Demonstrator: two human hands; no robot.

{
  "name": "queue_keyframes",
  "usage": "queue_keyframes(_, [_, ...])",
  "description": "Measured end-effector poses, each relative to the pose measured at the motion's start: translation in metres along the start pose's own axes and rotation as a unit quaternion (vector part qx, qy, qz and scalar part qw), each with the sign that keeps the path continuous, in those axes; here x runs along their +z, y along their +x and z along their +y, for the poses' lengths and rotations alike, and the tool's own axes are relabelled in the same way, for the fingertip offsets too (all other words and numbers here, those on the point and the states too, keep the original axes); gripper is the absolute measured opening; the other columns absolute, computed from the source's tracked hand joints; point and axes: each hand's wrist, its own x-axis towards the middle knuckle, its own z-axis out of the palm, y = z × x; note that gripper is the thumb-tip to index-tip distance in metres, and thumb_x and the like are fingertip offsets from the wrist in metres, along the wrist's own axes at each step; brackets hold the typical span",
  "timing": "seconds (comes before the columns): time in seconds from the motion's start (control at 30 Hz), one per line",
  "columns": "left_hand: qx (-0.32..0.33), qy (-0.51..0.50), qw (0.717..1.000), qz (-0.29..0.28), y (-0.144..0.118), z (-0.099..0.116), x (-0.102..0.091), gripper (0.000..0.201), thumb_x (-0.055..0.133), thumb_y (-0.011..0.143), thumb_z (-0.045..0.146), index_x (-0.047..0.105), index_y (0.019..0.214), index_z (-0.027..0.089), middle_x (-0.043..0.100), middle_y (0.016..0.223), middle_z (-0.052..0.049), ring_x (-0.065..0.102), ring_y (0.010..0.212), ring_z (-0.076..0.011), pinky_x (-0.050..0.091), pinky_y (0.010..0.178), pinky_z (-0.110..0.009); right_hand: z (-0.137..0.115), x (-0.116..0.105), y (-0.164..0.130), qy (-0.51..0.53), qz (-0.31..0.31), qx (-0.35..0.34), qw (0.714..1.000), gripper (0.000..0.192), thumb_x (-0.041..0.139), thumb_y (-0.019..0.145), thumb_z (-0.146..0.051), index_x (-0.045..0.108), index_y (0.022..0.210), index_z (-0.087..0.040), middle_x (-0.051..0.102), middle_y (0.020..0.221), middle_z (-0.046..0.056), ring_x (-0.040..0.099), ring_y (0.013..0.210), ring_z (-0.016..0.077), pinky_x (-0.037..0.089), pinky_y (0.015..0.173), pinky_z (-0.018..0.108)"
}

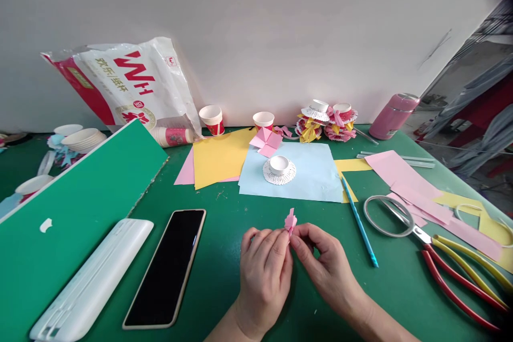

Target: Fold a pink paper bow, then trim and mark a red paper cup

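A small piece of folded pink paper (290, 220) sticks up between my fingertips above the green table. My left hand (265, 262) is closed around its lower part, which the fingers hide. From the right, the thumb and forefinger of my right hand (320, 262) pinch the same paper near its base. Beyond my hands, a white paper-cup base with a fringed rim (279, 171) rests on a light blue sheet (312, 181). A pink folded square (266, 142) lies just behind it, in front of a paper cup (263, 119).
To the left lie a phone (165, 270), a white device (94, 278) and a slanted green board (80, 214). At right are a blue pencil (360, 227), scissors (425, 238), a tape ring (388, 234) and pink strips (404, 173). A pink bottle (395, 116) and decorated cups (312, 120) stand behind.
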Motion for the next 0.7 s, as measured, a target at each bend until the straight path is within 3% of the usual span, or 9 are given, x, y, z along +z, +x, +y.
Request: queue_keyframes(0.7, [-0.02, -0.041, 0.999, -0.003, -0.0033, 0.0035, 0.0036, 0.021, 0.051, 0.079, 0.003, 0.057, 0.095, 0.014, 0.07, 0.08, -0.007, 0.063, 0.074, -0.0185, 0.046, 0.077, -0.038, -0.0009, -0.0014, 0.0015, -0.083, 0.012, -0.07, 0.994, 0.017, 0.046, 0.084, -0.018, 0.048, 0.068, -0.02, 0.052, 0.061, -0.001, 0.046, 0.055, 0.0124, 0.039, 0.051, 0.022])
